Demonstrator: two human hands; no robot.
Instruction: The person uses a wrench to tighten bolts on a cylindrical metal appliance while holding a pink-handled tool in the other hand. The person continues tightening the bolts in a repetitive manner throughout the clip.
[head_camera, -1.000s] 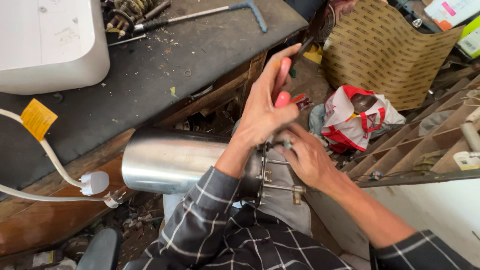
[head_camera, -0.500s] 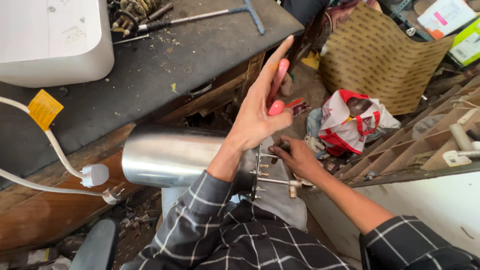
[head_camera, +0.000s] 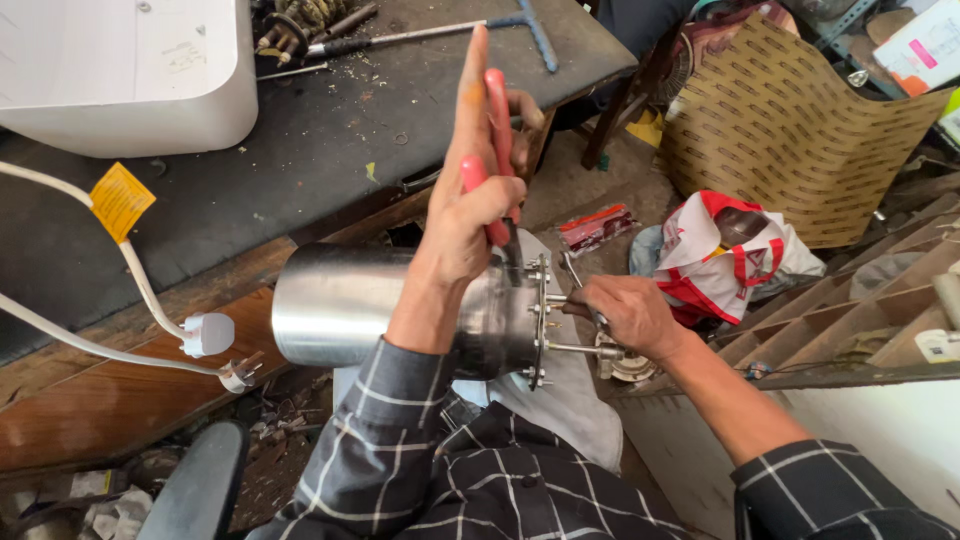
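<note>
A shiny steel cylinder tank (head_camera: 350, 305) lies sideways across my lap, its bolted flange end (head_camera: 538, 320) facing right. My left hand (head_camera: 472, 195) grips red-handled pliers (head_camera: 492, 150) whose jaws meet the top of the flange; the index finger points straight up. My right hand (head_camera: 625, 312) pinches a small metal fitting by the flange's centre, next to protruding rods (head_camera: 582, 350).
A dark worn workbench (head_camera: 330, 150) lies ahead with a white appliance casing (head_camera: 120, 70), a T-handled tool (head_camera: 440, 32) and rusty parts. A white cord with a yellow tag (head_camera: 120, 200) and plug (head_camera: 208, 333) hangs left. A red-white bag (head_camera: 720, 255), patterned cardboard (head_camera: 790, 130) and wooden racks (head_camera: 860, 310) stand right.
My left hand has raised the pliers more upright on the flange, and my right hand has slid from beneath it out to the flange's right side.
</note>
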